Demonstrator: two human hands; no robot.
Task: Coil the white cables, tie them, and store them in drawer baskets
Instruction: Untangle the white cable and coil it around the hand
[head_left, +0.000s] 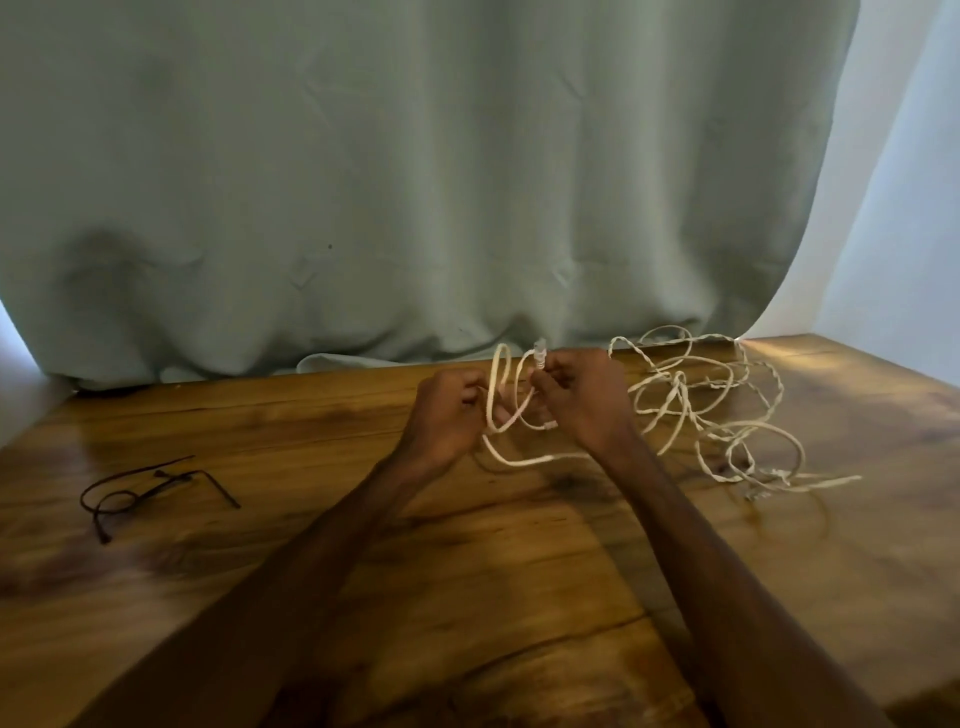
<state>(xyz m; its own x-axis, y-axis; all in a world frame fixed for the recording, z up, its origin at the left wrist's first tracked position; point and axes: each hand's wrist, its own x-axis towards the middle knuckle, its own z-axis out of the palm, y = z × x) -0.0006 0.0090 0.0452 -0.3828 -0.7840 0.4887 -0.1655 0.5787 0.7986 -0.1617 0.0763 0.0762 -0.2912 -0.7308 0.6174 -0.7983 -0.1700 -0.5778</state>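
Observation:
A white cable (696, 400) lies in a loose tangle on the wooden table (467, 571), to the right of my hands. One end of it rises into a small loop between my hands. My left hand (447, 415) grips the loop's left side with curled fingers. My right hand (582, 400) pinches the cable just below its clear plug (540, 349), which points up. A strand runs under my right wrist back to the tangle.
Thin dark cable ties (140, 491) lie on the table at the left. A pale green curtain (415, 182) hangs along the table's far edge. The table's right corner (883, 364) sits by a white wall.

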